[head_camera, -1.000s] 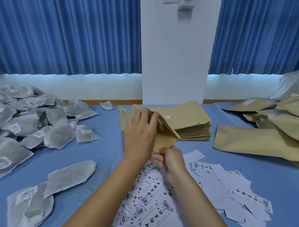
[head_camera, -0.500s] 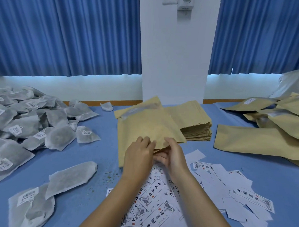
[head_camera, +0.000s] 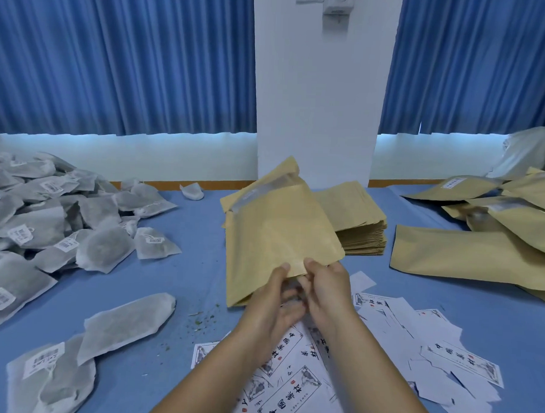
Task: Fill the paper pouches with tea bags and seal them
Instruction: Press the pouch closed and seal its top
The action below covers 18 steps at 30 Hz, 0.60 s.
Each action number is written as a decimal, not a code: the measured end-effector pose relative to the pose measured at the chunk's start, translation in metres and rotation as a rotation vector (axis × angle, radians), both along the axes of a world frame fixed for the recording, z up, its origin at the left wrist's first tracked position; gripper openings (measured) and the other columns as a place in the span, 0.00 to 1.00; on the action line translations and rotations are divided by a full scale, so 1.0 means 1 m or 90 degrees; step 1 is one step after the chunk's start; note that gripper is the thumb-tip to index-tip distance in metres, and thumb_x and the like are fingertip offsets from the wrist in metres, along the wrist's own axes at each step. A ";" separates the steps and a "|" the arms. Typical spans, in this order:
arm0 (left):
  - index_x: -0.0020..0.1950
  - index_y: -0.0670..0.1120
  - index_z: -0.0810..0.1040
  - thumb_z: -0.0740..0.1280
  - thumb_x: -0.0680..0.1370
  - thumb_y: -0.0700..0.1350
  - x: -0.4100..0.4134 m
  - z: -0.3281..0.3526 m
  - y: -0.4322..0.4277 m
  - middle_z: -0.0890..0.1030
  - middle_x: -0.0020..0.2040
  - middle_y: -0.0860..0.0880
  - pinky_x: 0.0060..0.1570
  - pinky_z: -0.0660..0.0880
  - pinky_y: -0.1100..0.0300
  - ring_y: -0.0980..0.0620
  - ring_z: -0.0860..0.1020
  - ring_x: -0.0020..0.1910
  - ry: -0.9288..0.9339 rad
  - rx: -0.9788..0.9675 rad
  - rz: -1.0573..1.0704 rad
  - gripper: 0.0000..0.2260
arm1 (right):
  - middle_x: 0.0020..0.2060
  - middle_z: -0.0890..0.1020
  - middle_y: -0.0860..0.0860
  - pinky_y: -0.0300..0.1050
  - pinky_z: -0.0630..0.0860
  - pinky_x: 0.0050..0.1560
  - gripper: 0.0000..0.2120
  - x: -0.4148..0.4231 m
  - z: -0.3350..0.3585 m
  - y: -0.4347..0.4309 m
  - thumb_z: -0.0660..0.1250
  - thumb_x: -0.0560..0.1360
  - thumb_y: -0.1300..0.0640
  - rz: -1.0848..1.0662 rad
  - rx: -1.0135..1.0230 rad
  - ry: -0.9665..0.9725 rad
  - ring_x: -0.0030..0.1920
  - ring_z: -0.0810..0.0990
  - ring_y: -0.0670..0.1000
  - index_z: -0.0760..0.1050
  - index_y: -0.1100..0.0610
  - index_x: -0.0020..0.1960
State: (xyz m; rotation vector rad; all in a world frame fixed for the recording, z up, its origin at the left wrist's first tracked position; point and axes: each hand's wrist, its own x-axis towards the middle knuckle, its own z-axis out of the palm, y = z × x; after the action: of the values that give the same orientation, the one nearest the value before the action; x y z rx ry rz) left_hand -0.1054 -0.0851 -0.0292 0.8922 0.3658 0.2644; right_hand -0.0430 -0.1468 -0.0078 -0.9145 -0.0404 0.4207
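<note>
While the left hand (head_camera: 273, 303) and right hand (head_camera: 327, 290) both pinch its near edge, a kraft paper pouch (head_camera: 276, 234) tilts up over the counter (head_camera: 193, 265), before the stack of empty pouches (head_camera: 360, 232); tea bags (head_camera: 45, 221) lie heaped at left.

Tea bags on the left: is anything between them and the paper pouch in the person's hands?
Nothing visible. The left hand and right hand pinch the pouch; only blue table with scattered crumbs lies between it and the nearest tea bag.
</note>
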 end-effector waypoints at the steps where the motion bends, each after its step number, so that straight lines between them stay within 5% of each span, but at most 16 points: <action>1: 0.54 0.38 0.78 0.63 0.80 0.46 0.000 -0.001 0.004 0.82 0.53 0.38 0.60 0.75 0.50 0.42 0.81 0.54 -0.051 -0.094 0.052 0.12 | 0.41 0.81 0.57 0.40 0.81 0.36 0.11 -0.003 -0.001 0.003 0.58 0.77 0.74 0.015 0.033 0.016 0.39 0.81 0.51 0.74 0.64 0.53; 5: 0.59 0.35 0.76 0.67 0.78 0.40 -0.004 -0.004 0.023 0.83 0.52 0.40 0.53 0.79 0.60 0.49 0.83 0.51 -0.078 -0.146 0.216 0.12 | 0.53 0.79 0.65 0.50 0.78 0.51 0.14 -0.008 -0.006 0.008 0.58 0.76 0.76 0.032 0.076 0.071 0.54 0.80 0.61 0.71 0.70 0.61; 8: 0.54 0.35 0.77 0.67 0.77 0.35 -0.009 -0.004 0.031 0.84 0.47 0.41 0.38 0.80 0.64 0.50 0.84 0.42 -0.015 -0.122 0.236 0.07 | 0.52 0.80 0.61 0.47 0.80 0.44 0.12 -0.007 -0.011 0.006 0.64 0.75 0.71 -0.015 0.050 0.091 0.52 0.80 0.57 0.73 0.67 0.59; 13: 0.55 0.34 0.76 0.66 0.77 0.35 -0.010 -0.005 0.028 0.83 0.47 0.42 0.42 0.78 0.64 0.51 0.84 0.41 0.020 -0.085 0.265 0.08 | 0.52 0.79 0.59 0.49 0.77 0.45 0.05 -0.006 -0.017 0.003 0.68 0.74 0.69 -0.022 0.109 0.267 0.45 0.79 0.54 0.75 0.65 0.49; 18: 0.49 0.34 0.77 0.67 0.77 0.35 -0.009 -0.004 0.027 0.85 0.42 0.43 0.37 0.79 0.67 0.53 0.84 0.39 -0.001 -0.076 0.281 0.04 | 0.46 0.81 0.57 0.42 0.78 0.37 0.02 -0.005 -0.014 0.003 0.68 0.74 0.68 -0.066 0.120 0.234 0.44 0.80 0.51 0.75 0.64 0.45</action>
State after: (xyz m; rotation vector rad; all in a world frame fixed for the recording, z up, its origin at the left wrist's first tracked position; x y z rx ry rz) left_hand -0.1144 -0.0586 -0.0328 0.6865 0.5701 0.6428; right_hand -0.0484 -0.1436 -0.0223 -0.6406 0.2986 0.4749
